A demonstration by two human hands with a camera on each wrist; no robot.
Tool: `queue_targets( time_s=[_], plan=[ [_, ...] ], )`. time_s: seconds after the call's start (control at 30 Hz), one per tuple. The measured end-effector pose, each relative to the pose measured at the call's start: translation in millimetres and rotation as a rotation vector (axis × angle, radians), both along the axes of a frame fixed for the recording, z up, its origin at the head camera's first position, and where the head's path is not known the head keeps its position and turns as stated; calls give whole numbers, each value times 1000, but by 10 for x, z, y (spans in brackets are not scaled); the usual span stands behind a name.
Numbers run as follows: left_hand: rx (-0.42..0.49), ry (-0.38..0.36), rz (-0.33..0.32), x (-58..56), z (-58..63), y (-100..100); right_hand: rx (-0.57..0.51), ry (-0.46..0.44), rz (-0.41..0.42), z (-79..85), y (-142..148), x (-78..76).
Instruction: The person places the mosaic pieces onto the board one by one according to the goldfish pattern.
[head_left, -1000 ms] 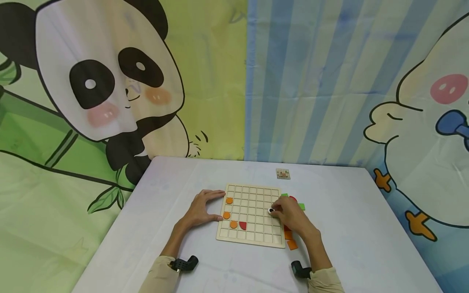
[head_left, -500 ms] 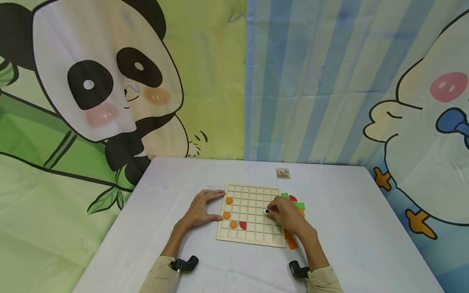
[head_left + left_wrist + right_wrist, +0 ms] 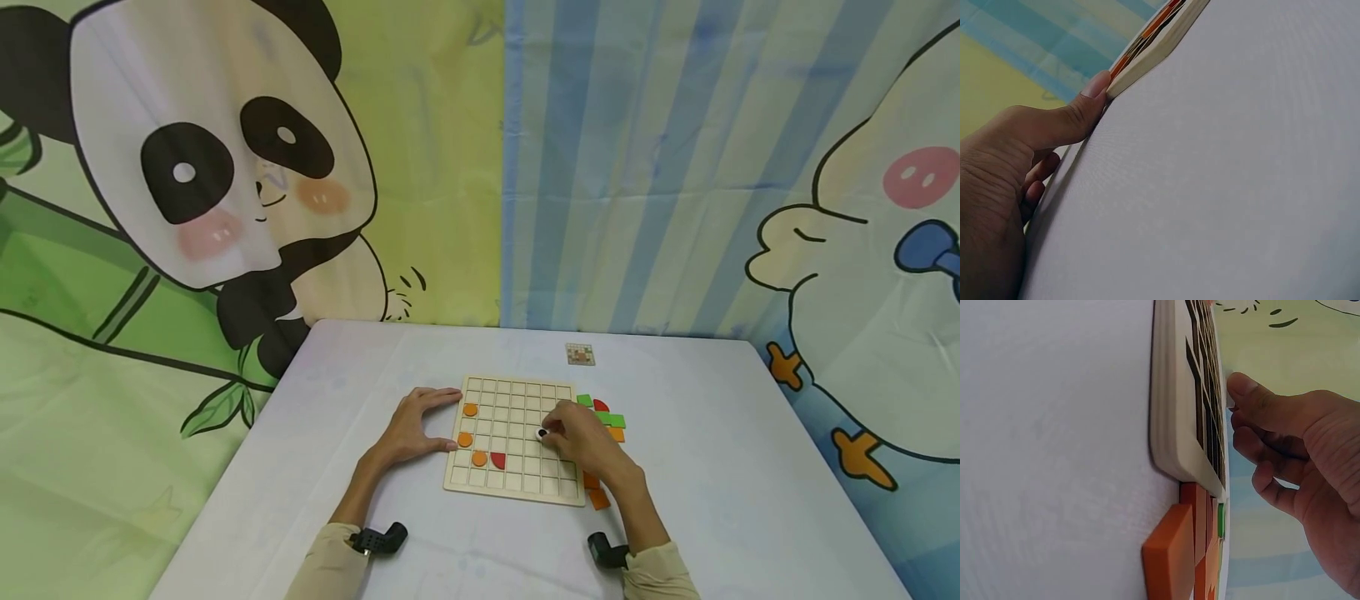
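Observation:
A square wooden grid board (image 3: 525, 485) lies flat on the table. My left hand (image 3: 405, 427) rests at its left edge, the thumb and outstretched fingers spread apart and touching the rim. In the left wrist view, the thumb (image 3: 1088, 106) meets a corner of the board. Above the board's right half, my right hand (image 3: 588, 437) pinches a small white disc with a black dot (image 3: 541, 434) between thumb and fingertips. Several orange discs (image 3: 479, 458) sit in cells at the left, and a red quarter-circle piece (image 3: 498, 461) lies beside the lowest one.
Along the board's right side lie loose green pieces (image 3: 612, 421), a red rounded piece (image 3: 601, 406) and orange squares (image 3: 599, 499), partly hidden by the right hand. A small patterned card (image 3: 581, 355) lies at the table's back. Printed cloths hang behind the table.
My right hand has shifted a little left over the board with the white disc, uncovering more of the green and orange pieces. The left hand has stayed in place.

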State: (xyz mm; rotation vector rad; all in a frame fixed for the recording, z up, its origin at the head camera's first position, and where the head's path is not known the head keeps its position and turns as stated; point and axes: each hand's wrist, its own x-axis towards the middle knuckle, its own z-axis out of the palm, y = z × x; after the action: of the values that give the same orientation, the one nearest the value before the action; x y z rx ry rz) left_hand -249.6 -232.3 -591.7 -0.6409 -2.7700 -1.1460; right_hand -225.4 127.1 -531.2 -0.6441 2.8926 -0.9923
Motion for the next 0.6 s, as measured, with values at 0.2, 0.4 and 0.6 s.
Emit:
queue_targets(
  time_s=[0.2,0.4,0.6],
  plan=[
    [8,0,-5,0,6,3,-6,-5,22,3,-37,-4],
    [3,10,-4,-2,-2,5,-7,-36,20,23,-95,1],
    [-1,16,1,-7,-15,8,0,-23,41,21,-134,3]
  ],
)
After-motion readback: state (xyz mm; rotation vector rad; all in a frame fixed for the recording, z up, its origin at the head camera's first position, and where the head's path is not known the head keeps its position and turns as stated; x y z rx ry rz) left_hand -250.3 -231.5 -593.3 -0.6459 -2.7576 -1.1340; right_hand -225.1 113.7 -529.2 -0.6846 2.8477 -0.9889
